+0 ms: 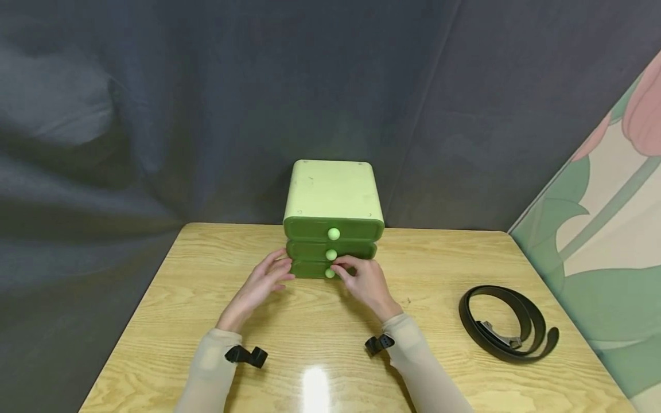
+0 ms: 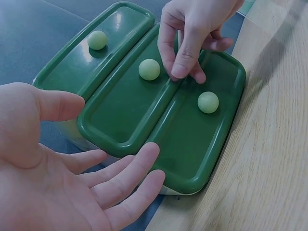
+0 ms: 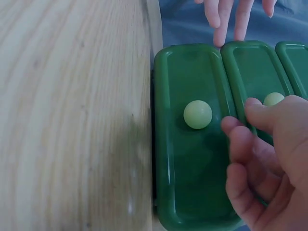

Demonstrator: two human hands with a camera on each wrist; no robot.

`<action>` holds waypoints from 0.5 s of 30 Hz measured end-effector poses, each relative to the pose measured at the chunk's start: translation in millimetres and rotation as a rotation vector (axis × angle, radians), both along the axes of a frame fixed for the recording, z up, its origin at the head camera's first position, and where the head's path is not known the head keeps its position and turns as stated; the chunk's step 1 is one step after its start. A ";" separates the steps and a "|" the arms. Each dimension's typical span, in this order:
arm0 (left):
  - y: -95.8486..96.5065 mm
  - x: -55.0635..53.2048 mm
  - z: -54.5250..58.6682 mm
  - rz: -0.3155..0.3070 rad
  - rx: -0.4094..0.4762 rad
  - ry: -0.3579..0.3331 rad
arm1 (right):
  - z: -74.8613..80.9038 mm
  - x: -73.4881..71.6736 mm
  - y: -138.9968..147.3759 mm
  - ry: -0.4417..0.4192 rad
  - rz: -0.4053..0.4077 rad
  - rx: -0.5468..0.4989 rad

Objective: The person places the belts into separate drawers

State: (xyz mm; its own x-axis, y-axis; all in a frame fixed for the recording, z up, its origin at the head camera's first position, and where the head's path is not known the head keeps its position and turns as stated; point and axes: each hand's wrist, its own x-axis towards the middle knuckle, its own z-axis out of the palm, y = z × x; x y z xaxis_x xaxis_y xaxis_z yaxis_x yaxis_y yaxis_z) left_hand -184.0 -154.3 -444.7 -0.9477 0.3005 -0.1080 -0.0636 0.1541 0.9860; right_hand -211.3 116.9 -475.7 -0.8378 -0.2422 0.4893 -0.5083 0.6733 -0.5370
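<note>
A small drawer cabinet [image 1: 334,189] with a pale green body stands near the back of the table. Its three dark green drawer fronts each carry a round pale knob. Beside the cabinet's left side is my left hand [image 1: 265,277], palm inward, fingers spread, fingertips close to the lower drawers' edges. My right hand [image 1: 364,281] is in front of the seam between the middle and bottom drawers. Its bent fingers and thumb lie between the middle knob [image 2: 149,70] and the bottom knob [image 3: 198,114], apart from both, with a gap between thumb and forefinger.
To the right on the wooden table [image 1: 170,321] lies a coiled black belt [image 1: 534,321] with a metal buckle. Behind the table hangs a dark cloth [image 1: 330,86]. A panel with a flower print [image 1: 609,229] borders the right side.
</note>
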 end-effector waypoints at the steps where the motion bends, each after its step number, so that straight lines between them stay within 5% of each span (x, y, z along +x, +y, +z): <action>1: -0.1 -0.1 -0.1 -0.001 -0.001 0.002 | -0.7 0.1 0.0 -0.009 0.001 0.008; 15: -1.2 0.4 -1.2 0.002 0.004 0.010 | -6.7 0.3 3.4 -0.189 0.062 0.105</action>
State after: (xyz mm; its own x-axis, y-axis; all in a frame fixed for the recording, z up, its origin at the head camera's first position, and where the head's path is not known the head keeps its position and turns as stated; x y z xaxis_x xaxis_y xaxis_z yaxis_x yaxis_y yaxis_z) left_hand -183.7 -155.5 -446.0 -0.9494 0.2985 -0.0979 -0.0545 0.1505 0.9871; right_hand -211.0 120.3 -482.4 -0.8942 -0.3373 0.2942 -0.4472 0.7011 -0.5554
